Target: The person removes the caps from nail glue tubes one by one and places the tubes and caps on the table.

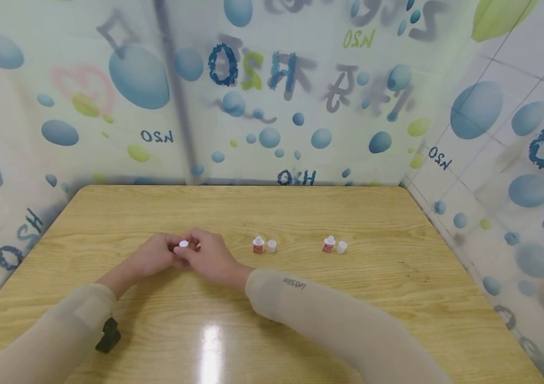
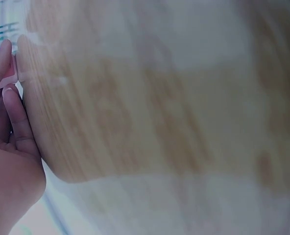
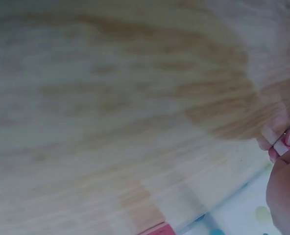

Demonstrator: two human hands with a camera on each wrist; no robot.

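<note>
Both hands meet over the left part of the table around one small white bottle with a red label (image 2: pixel 10 73). My left hand (image 1: pixel 157 253) grips its body, which the fingers mostly hide in the head view. The fingers of my right hand (image 1: pixel 210 255) pinch the white cap (image 1: pixel 183 244) at the top of the bottle. In the right wrist view, a bit of white (image 3: pixel 280 147) shows between the fingertips. Right of the hands stands an uncapped bottle with a red label (image 1: pixel 258 246), a white cap (image 1: pixel 272 246) beside it.
Farther right stand another uncapped red-labelled bottle (image 1: pixel 329 245) and its white cap (image 1: pixel 342 247). A dark object (image 1: pixel 108 335) lies by the left sleeve. The wooden table (image 1: pixel 233 208) ends at a patterned curtain (image 1: pixel 262 160) behind and at the sides.
</note>
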